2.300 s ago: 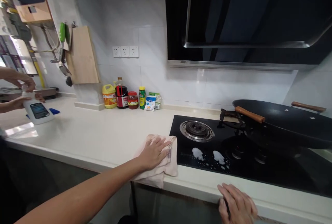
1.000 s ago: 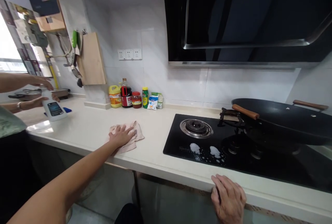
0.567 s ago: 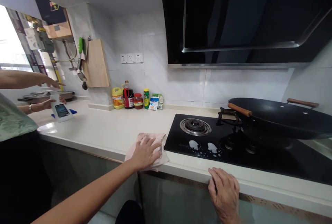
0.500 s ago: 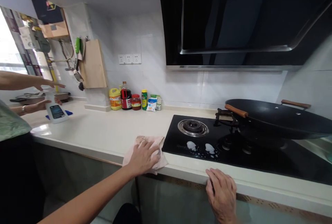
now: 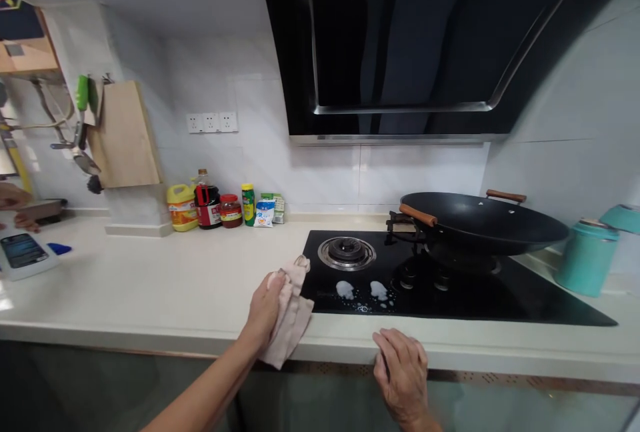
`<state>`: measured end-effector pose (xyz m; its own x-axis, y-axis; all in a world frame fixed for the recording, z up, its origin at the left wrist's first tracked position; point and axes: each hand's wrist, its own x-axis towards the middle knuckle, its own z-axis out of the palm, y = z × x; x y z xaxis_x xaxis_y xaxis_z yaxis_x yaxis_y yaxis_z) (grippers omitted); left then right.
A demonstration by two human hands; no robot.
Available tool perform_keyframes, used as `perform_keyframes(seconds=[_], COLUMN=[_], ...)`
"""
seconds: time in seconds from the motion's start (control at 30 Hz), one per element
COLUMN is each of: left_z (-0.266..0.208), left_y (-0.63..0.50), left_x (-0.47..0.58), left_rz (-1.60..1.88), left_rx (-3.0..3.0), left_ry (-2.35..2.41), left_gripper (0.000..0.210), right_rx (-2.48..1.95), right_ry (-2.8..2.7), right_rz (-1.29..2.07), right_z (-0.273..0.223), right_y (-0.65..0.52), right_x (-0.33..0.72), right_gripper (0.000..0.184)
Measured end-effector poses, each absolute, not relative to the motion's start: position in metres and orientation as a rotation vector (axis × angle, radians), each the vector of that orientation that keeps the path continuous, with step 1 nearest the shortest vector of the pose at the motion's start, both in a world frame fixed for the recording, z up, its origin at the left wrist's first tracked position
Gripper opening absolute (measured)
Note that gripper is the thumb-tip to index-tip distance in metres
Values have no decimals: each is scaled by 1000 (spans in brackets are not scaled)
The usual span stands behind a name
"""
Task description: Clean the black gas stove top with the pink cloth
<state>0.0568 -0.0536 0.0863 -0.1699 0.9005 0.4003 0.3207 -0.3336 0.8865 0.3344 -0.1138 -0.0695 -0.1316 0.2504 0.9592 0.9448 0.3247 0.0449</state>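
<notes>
My left hand (image 5: pixel 265 309) grips a bunched pale pink cloth (image 5: pixel 290 325), lifted at the counter's front beside the left edge of the black glass gas stove (image 5: pixel 465 302). Part of the cloth hangs loose below my fingers. Just in front of the stove, my right hand (image 5: pixel 403 375) rests its fingertips on the counter's front edge, with nothing seen in it. Two blobs of white foam (image 5: pixel 379 291) and small droplets lie on the glass, between the left burner (image 5: pixel 347 253) and the front edge.
A black wok (image 5: pixel 480 222) with wooden handles sits on the right burner. A turquoise canister (image 5: pixel 587 259) stands right of it. Along the back wall are a yellow jug (image 5: pixel 182 209), bottles, a jar and packets. At far left, another person's hand is by a white spray bottle (image 5: pixel 24 252).
My left hand has gone from pressing the cloth flat on the counter to gathering and lifting it. The view has turned right. My right hand stays at the counter edge.
</notes>
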Motion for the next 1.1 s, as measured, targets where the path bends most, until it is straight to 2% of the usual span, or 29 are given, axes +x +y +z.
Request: perform_keyframes(seconds=[0.1,0.27,0.4,0.53,0.87,1.0,1.1], left_z=[87,68,68,76,63,54,56], left_y=[-36,-13,9,32,-16,-34,-33], left_x=[97,147,164,172,136,98,74], left_rz=[1341,492,252,212,392,495,476], left_rx=[1814,2572,2607,2561,2853,2944,2901], left_ry=[1354,1574,1660,1716,1377,1227,1326], left_gripper=[48,54,64,69,46,44,46], right_rx=[-1095,-1077,-1080,-1119,-1168,-1180,-1195], right_ry=[-1615,-1587,-1554,-1563,-1612,-1632,-1653], right_rz=[-890,-875,-824,-795,-831,-823,-801], right_z=[-66,-63,-65,-63,-67,-66,-64], right_y=[-115,-115,-114,-117,-118,-119,-122], right_x=[334,332,330,330,332,333,335], right_gripper=[29,29,28,29,34,35,37])
